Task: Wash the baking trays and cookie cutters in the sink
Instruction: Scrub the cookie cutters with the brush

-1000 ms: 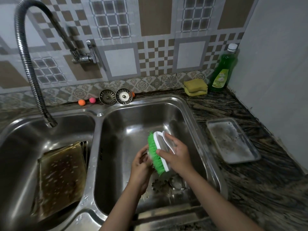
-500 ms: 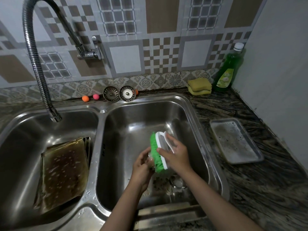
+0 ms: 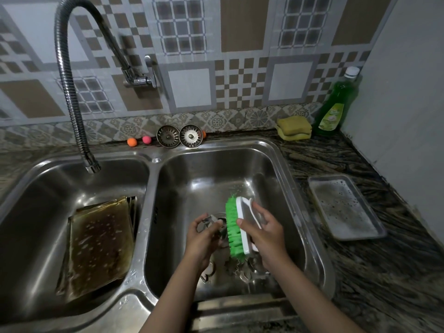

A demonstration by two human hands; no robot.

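Both hands over the right basin [image 3: 283, 179] of the double sink. Left hand [image 3: 201, 239] grip grasping a small metal cookie cutter [image 3: 211, 222], fingers curled round it, held above the drain. Right hand [image 3: 266, 234] grip grasping the white handle of the scrub brush [image 3: 236, 228]; green bristles face left and touch the cutter. Brush is tilted, long axis running roughly front to back. More cookie cutters [image 3: 240, 267] lie on the basin floor near its front edge, partly hidden under the hands, shapes hard to make out. Left basin [image 3: 48, 179] holds a brownish, grimy baking tray [image 3: 98, 246] leaning against the divider side, wet with droplets, with what looks like another tray edge behind it. Flexible faucet spout [image 3: 72, 97] hangs over the left basin's back edge; no flow visible. On the bench right of the sink, a second baking tray [image 3: 346, 207] lies flat, sudsy inside, near the bench's right edge by the wall. Back right corner of the bench: green dish soap bottle [image 3: 336, 104] upright, stacked yellow sponges [image 3: 294, 127] just beside it on its left. Along the back ledge behind the sink: two metal drain strainers [image 3: 179, 136] propped on edge side by side, an orange ball [image 3: 132, 142] and a pink ball [image 3: 146, 139] just left of them.
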